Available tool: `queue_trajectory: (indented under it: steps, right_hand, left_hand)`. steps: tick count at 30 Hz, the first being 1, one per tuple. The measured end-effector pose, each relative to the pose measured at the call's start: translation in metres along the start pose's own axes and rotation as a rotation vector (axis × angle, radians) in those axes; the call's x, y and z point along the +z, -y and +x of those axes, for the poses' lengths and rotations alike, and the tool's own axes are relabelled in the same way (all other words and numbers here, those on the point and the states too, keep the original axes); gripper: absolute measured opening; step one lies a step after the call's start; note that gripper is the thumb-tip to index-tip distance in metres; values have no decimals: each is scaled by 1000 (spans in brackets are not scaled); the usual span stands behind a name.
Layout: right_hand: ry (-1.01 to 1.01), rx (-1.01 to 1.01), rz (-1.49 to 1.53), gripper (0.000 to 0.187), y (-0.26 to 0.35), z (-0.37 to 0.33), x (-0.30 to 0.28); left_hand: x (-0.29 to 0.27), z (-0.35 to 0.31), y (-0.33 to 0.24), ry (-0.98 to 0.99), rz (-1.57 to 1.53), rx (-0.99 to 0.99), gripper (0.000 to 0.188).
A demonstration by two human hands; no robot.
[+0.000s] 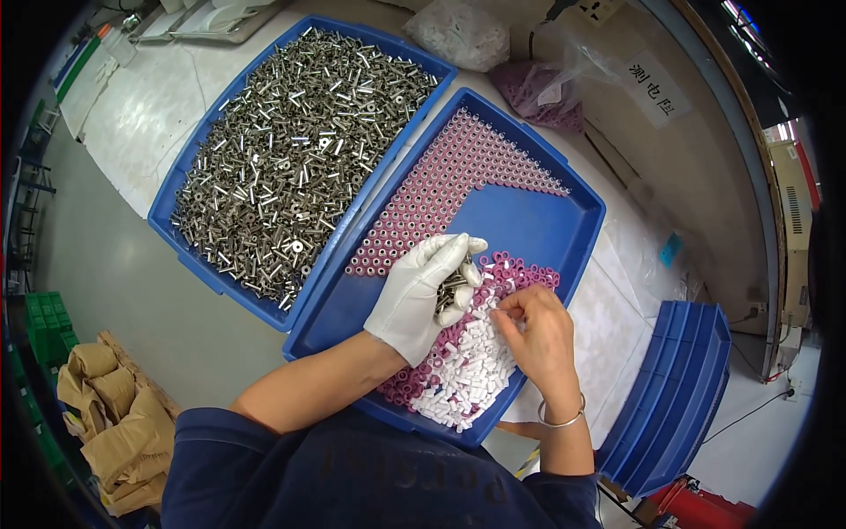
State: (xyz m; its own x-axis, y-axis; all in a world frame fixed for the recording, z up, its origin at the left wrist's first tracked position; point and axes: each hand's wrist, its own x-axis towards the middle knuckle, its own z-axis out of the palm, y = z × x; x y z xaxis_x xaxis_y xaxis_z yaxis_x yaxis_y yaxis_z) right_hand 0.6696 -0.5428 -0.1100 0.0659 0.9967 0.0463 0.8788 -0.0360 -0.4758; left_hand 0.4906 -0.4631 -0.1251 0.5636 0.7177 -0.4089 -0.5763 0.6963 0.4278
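My left hand (412, 293), in a white glove, is cupped around several small metal headed pins (450, 288). It hangs over the near part of a blue tray (515, 220). My bare right hand (541, 339), with a bracelet at the wrist, has thumb and forefinger pinched together at the edge of a pile of small white sleeves (471, 366). Whether a piece sits in that pinch is too small to tell. Loose purple rings (520, 273) lie mixed around the white sleeves. Farther up the same tray stand close rows of assembled purple-and-metal pieces (441, 189).
On the left, a second blue tray (181, 251) is heaped with metal headed pins (300, 167). Plastic bags (458, 35) lie at the back by the wall panel. Stacked blue trays (670, 397) stand at right. Brown paper sacks (123, 432) are on the lower left.
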Motion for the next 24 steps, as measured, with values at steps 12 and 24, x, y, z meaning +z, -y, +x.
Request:
queue_trajectory:
  steps: [12, 24]
  right_hand:
    - [-125, 63, 153, 6, -24, 43, 9]
    - [74, 129, 164, 8, -21, 60, 14]
  left_hand:
    - [2, 1, -1, -32, 9, -52, 22]
    - [1, 2, 0, -52, 8, -36, 18]
